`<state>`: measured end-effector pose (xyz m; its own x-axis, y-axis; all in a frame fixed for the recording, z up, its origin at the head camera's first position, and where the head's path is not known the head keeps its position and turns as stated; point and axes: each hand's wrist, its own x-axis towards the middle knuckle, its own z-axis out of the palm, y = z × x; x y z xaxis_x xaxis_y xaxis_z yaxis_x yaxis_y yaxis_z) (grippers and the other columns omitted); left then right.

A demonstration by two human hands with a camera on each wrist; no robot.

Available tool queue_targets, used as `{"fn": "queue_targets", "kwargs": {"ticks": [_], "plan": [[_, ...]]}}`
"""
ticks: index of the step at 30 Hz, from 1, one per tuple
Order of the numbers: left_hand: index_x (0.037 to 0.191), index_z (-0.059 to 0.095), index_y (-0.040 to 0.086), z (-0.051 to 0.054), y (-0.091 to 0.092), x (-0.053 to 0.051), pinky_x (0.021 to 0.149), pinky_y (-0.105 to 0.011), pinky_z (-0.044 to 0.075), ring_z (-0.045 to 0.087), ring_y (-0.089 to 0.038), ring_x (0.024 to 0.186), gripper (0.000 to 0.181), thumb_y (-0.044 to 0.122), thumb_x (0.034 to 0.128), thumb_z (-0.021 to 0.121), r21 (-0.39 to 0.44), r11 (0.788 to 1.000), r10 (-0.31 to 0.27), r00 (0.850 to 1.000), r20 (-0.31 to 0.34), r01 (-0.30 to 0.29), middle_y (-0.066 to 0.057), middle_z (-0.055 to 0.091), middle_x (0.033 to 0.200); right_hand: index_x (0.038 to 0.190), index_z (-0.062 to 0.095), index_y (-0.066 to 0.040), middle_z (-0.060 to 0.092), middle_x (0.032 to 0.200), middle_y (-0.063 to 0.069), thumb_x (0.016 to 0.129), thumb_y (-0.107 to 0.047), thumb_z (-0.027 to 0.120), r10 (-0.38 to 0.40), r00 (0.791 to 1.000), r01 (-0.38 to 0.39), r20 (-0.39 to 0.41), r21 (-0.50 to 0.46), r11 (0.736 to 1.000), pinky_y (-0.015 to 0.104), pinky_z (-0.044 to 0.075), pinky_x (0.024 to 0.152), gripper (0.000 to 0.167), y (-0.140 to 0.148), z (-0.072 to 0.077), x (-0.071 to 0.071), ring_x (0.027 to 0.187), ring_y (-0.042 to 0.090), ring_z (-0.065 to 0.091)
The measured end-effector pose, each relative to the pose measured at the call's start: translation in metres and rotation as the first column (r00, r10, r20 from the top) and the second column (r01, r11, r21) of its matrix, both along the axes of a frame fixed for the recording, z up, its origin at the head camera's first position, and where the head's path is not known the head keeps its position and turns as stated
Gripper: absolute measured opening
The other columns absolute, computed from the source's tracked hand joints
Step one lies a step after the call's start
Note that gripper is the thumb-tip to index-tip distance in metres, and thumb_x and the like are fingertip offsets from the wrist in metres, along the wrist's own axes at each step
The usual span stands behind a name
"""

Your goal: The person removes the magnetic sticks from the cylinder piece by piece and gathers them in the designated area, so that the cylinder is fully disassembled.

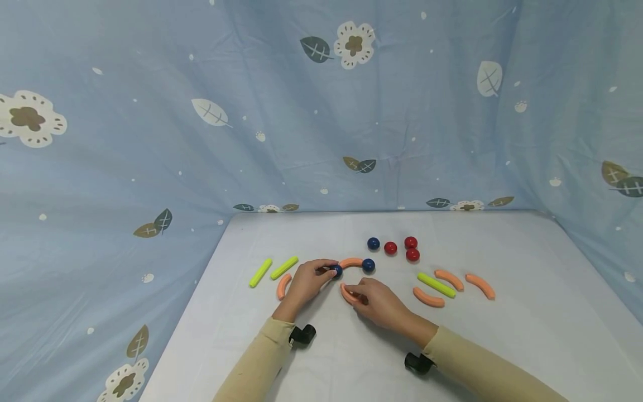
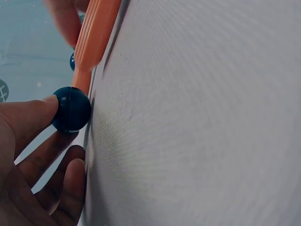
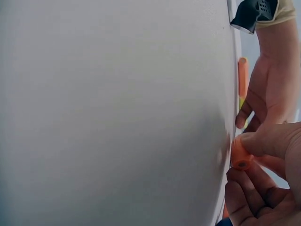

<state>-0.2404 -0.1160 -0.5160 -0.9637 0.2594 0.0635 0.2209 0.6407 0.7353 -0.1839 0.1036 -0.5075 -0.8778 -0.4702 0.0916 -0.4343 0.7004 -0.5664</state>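
My left hand (image 1: 306, 282) pinches a dark blue ball (image 1: 336, 271) between thumb and finger; in the left wrist view this ball (image 2: 70, 110) shows a seam line. An orange curved stick (image 1: 351, 262) runs from that ball to a second blue ball (image 1: 368, 265). Just nearer to me, my right hand (image 1: 379, 301) holds another orange curved stick (image 1: 346, 294) by thumb and fingers. Its end, with a small dark hole, faces the right wrist camera on this stick (image 3: 242, 157). Whether it touches the left hand's ball is unclear.
Behind the hands lie a loose blue ball (image 1: 373, 243) and red balls (image 1: 390, 248). Yellow-green straight sticks (image 1: 260, 273) and an orange curved stick (image 1: 283, 286) are at left. More orange curved sticks (image 1: 480, 286) and a yellow-green stick (image 1: 436, 285) lie right on the white table (image 1: 522, 346).
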Motion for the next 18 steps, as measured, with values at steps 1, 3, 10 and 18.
{"fn": "queue_targets", "kwargs": {"ticks": [1, 3, 10, 18], "plan": [[0.125, 0.074, 0.024, 0.0, 0.0, 0.0, 0.075, -0.034, 0.054, 0.068, -0.017, 0.095, 0.028, 0.029, 0.0981, 0.07, 0.002, 1.0, 0.002, 1.0, 0.001, -0.002, 0.0, 0.073, 0.114, 0.131, 0.071, -0.014, 0.054, 0.083, -0.009, 0.093, -0.015, 0.074, -0.008, 1.0, 0.008, -0.001, 0.0, 1.0, 0.023, 0.043, 0.06, 0.038, 0.003, 0.0, 0.001, 0.072, 0.006, 0.046], [0.126, 0.074, 0.025, 0.001, 0.0, 0.001, 0.075, -0.033, 0.054, 0.068, -0.017, 0.096, 0.028, 0.028, 0.0979, 0.071, 0.003, 1.0, 0.007, 1.0, 0.008, -0.007, 0.0, 0.072, 0.115, 0.129, 0.072, -0.015, 0.055, 0.085, -0.011, 0.093, -0.017, 0.075, -0.023, 1.0, 0.023, -0.01, 0.004, 1.0, 0.023, 0.044, 0.062, 0.037, 0.008, 0.0, 0.003, 0.074, 0.005, 0.047], [0.125, 0.073, 0.025, 0.001, 0.001, 0.002, 0.073, -0.032, 0.054, 0.068, -0.016, 0.095, 0.028, 0.028, 0.0977, 0.071, -0.011, 1.0, 0.013, 1.0, 0.011, -0.013, 0.001, 0.073, 0.111, 0.125, 0.075, -0.017, 0.06, 0.091, -0.012, 0.092, -0.017, 0.077, -0.082, 0.997, 0.081, -0.015, -0.016, 0.997, 0.023, 0.046, 0.064, 0.033, 0.033, 0.005, 0.01, 0.077, 0.006, 0.05], [0.125, 0.074, 0.025, 0.002, 0.001, 0.004, 0.08, -0.037, 0.056, 0.067, -0.017, 0.101, 0.027, 0.027, 0.0986, 0.07, 0.031, 0.999, 0.028, 0.998, 0.05, -0.03, 0.0, 0.072, 0.118, 0.12, 0.077, -0.019, 0.06, 0.091, -0.012, 0.089, -0.014, 0.08, -0.18, 0.983, 0.18, -0.021, -0.016, 0.984, 0.025, 0.049, 0.067, 0.032, 0.07, 0.013, 0.02, 0.082, 0.01, 0.053]]}}
